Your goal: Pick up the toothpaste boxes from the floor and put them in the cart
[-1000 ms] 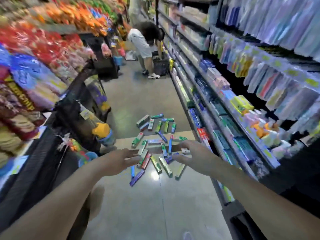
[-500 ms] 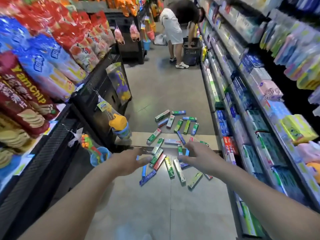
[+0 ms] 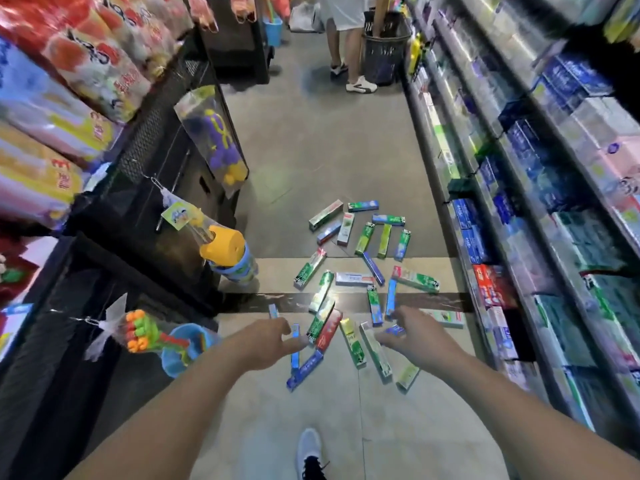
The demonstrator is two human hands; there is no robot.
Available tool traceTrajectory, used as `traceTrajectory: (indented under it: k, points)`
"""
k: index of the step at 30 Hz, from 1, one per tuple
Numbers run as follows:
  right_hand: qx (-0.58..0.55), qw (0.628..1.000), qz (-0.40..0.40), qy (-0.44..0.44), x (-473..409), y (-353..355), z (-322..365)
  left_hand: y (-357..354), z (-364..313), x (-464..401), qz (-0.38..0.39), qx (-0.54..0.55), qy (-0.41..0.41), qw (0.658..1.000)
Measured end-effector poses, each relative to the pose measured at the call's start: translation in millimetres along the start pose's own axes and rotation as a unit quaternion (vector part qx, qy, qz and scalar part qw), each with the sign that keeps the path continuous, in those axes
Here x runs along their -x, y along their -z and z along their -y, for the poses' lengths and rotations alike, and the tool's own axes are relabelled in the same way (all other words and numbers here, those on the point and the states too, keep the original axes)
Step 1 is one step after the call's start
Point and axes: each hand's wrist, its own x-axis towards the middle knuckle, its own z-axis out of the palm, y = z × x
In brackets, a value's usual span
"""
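Note:
Several toothpaste boxes [image 3: 356,271], green, blue, red and white, lie scattered on the tiled aisle floor ahead of me. My left hand [image 3: 266,342] reaches forward above the near left boxes with relaxed fingers and holds nothing. My right hand [image 3: 415,332] stretches out above the near right boxes, fingers spread, also holding nothing. Both hands hover in the air and touch no box. No cart shows in this view.
Snack racks and hanging toys [image 3: 221,251] line the left side. Shelves of boxed goods [image 3: 519,202] run along the right. A person [image 3: 343,39] stands by a dark basket [image 3: 384,53] at the far end. My shoe [image 3: 310,452] is on the floor below.
The view has tilted down and come closer to the boxes. Both hands stay stretched out and hold nothing; my shoe has come into view.

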Motion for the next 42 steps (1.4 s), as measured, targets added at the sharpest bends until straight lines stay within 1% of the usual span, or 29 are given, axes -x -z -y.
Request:
traceTrajectory:
  k: [4,6,9,13,17,21,24,28,32,35,37,39,42]
  points:
    - [0.016,0.999,0.019,-0.041,-70,-33,-35,-26,12,-91,0.038,-0.01,0.018,0.999]
    - [0.026,0.998,0.028,-0.054,-106,-55,-57,-51,16,-139,0.058,-0.022,0.021,0.998]
    - [0.027,0.996,0.035,-0.083,-165,-100,-96,-100,27,-214,0.062,-0.056,0.023,0.996]
    - [0.007,0.993,0.03,-0.112,-249,-178,-154,-184,56,-316,0.08,-0.091,0.016,0.993]
    - [0.021,0.99,0.044,-0.131,-328,-269,-219,-260,93,-421,0.094,-0.116,0.023,0.988]
    - [0.033,0.987,0.053,-0.149,-390,-350,-278,-323,127,-511,0.091,-0.151,0.016,0.984]
    - [0.03,0.984,0.052,-0.165,-428,-396,-313,-359,139,-562,0.084,-0.169,0.006,0.982]
    - [0.028,0.981,0.038,-0.189,-462,-430,-340,-387,146,-603,0.064,-0.206,0.001,0.976]
    - [0.014,0.978,0.035,-0.207,-479,-453,-352,-409,157,-627,0.062,-0.28,0.016,0.958]
    - [0.047,0.977,0.022,-0.206,-479,-462,-355,-424,162,-631,0.036,-0.309,0.016,0.95]
    - [0.078,0.975,0.023,-0.206,-480,-463,-355,-430,164,-632,0.011,-0.307,0.012,0.951]
    - [0.094,0.973,0.019,-0.209,-481,-463,-354,-431,163,-632,0.009,-0.283,0.011,0.959]
    - [0.064,0.974,0.015,-0.216,-479,-459,-346,-416,156,-625,0.006,-0.233,0.005,0.972]
